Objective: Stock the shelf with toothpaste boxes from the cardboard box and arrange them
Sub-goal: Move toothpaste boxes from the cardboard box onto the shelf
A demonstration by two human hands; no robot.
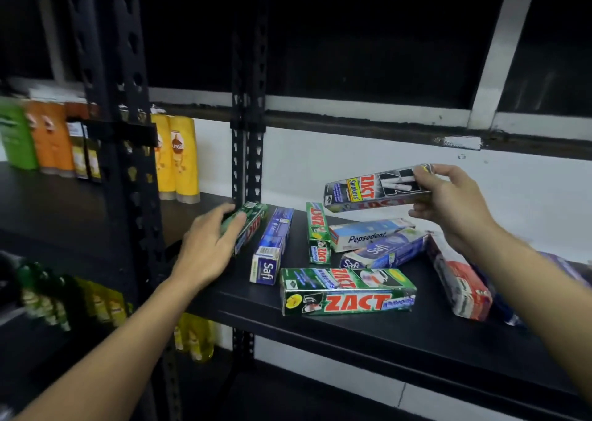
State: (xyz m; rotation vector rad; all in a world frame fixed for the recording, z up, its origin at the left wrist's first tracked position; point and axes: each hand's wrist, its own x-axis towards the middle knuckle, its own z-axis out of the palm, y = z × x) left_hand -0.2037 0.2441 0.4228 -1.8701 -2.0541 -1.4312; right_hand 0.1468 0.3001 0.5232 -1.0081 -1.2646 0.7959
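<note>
Now we see right hand (455, 209), grip clamped on black Zact box (374, 190) over shelf (352, 340); left hand (208, 244) clamped on green box (253, 225).

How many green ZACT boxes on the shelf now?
3: leftmost green box under the left hand, narrow green box mid-shelf, large green box at the front edge. The right hand holds a black ZACT box. Others may be hidden.
</note>
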